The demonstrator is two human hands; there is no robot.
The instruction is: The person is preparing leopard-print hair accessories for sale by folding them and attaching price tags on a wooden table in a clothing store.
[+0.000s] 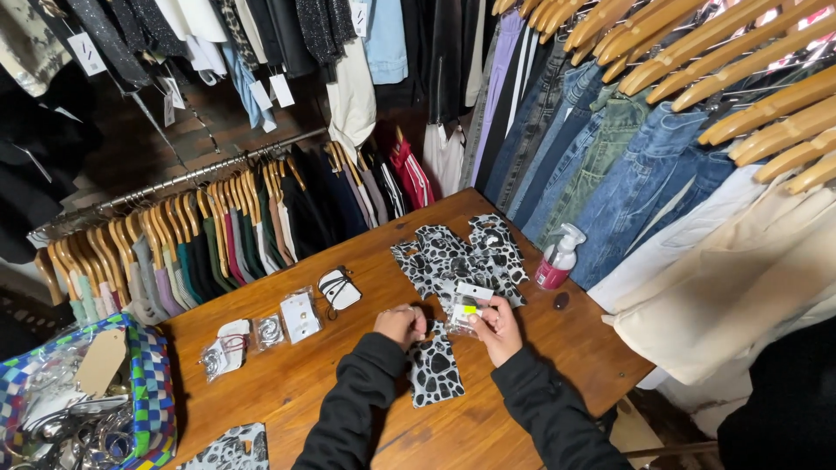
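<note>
We wear long black sleeves on both arms, soft and slightly ribbed, like a sweatshirt or knit top. The fabric bunches in folds along the forearms and ends in snug cuffs at the wrists. Our left hand (400, 325) and right hand (496, 328) are bare beyond the cuffs: no gloves, and any ring or watch is too small to tell. The sleeves are plain, showing no print, stripe or badge.

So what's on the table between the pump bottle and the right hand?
Head view: mostly bare wood, with one small dark round thing lying between the pump bottle and the right hand.
</note>
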